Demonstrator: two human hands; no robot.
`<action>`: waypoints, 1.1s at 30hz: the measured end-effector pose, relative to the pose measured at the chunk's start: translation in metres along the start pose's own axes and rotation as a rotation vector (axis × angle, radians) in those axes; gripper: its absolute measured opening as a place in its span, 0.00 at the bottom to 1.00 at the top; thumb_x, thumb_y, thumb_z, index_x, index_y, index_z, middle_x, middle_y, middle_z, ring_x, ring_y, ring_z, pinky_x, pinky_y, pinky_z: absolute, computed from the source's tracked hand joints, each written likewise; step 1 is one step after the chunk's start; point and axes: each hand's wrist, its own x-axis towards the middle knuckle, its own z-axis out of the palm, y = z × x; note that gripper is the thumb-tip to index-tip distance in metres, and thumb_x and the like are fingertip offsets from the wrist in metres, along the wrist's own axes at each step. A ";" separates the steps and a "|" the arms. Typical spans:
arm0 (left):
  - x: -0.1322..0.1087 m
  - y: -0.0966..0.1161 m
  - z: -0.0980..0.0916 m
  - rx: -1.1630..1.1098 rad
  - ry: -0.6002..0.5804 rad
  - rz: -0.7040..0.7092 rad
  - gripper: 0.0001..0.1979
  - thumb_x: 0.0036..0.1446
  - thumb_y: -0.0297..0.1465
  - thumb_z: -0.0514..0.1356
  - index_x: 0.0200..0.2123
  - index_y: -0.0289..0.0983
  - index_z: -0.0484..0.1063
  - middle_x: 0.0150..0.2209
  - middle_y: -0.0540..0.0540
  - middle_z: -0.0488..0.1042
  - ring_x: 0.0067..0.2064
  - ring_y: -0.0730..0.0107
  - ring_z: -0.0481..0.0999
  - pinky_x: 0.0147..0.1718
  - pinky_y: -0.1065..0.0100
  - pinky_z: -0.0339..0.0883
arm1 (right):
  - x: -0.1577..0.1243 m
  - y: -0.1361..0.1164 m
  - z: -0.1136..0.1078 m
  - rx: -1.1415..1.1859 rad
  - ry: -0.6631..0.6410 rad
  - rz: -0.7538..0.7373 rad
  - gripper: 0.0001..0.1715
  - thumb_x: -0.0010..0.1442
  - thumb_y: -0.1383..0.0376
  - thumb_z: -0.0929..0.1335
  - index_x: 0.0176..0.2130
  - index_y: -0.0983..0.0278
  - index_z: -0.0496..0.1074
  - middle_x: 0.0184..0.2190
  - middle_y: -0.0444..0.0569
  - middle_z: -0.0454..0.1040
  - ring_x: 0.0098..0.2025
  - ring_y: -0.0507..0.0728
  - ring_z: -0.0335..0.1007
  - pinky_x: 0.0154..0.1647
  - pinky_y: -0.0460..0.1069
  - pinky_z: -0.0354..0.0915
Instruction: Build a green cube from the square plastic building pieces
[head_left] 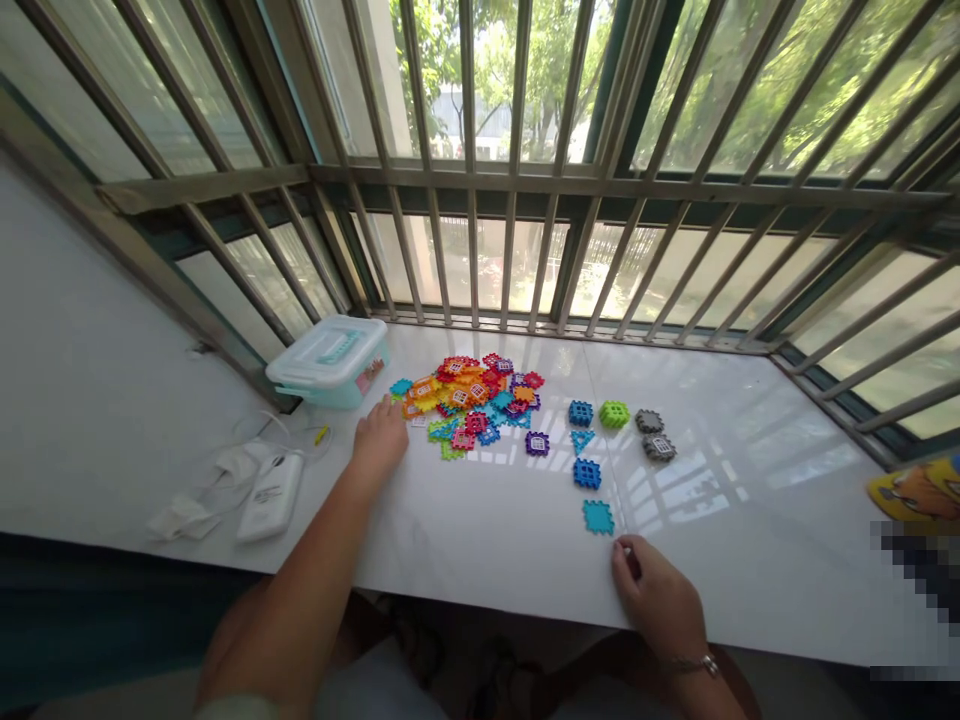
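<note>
My left hand (381, 438) reaches to the left edge of a heap of colourful plastic interlocking tiles (457, 392), its fingers stretched forward and touching or nearly touching the outer pieces. I see nothing held in it. My right hand (661, 592) rests near the table's front edge with curled fingers and nothing visible in them. Just beyond its fingertips lies a light-blue square tile (598, 517). Farther back in the same column are a blue window tile (587, 474), a blue triangle tile (582, 441) and a dark blue stack (580, 413). A purple tile (537, 443) lies apart from the heap.
A green stack (614, 413) and two grey stacks (660, 447) stand right of the blue column. A lidded box (330, 360) is at the back left, with a white device (271, 497) and cables before it. Metal bars (510, 250) line the window behind the table.
</note>
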 end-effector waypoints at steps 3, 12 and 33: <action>0.013 -0.007 0.000 0.046 -0.089 -0.015 0.27 0.68 0.28 0.52 0.70 0.34 0.64 0.74 0.28 0.61 0.72 0.41 0.64 0.67 0.43 0.61 | -0.001 0.001 0.001 0.007 0.005 0.005 0.20 0.72 0.50 0.62 0.43 0.55 0.79 0.33 0.48 0.82 0.30 0.60 0.79 0.30 0.50 0.62; 0.007 -0.013 -0.010 0.076 -0.071 0.007 0.18 0.66 0.37 0.58 0.55 0.36 0.75 0.55 0.32 0.75 0.54 0.44 0.77 0.52 0.54 0.72 | -0.001 0.001 0.002 -0.004 0.003 0.001 0.20 0.73 0.51 0.62 0.43 0.56 0.79 0.32 0.48 0.82 0.30 0.59 0.78 0.30 0.50 0.61; -0.023 -0.005 -0.020 -0.046 -0.143 0.126 0.23 0.56 0.38 0.67 0.54 0.41 0.72 0.49 0.41 0.77 0.49 0.54 0.80 0.48 0.62 0.71 | -0.001 0.000 0.001 -0.012 -0.003 0.010 0.19 0.73 0.51 0.62 0.44 0.56 0.78 0.34 0.47 0.83 0.31 0.60 0.79 0.30 0.50 0.59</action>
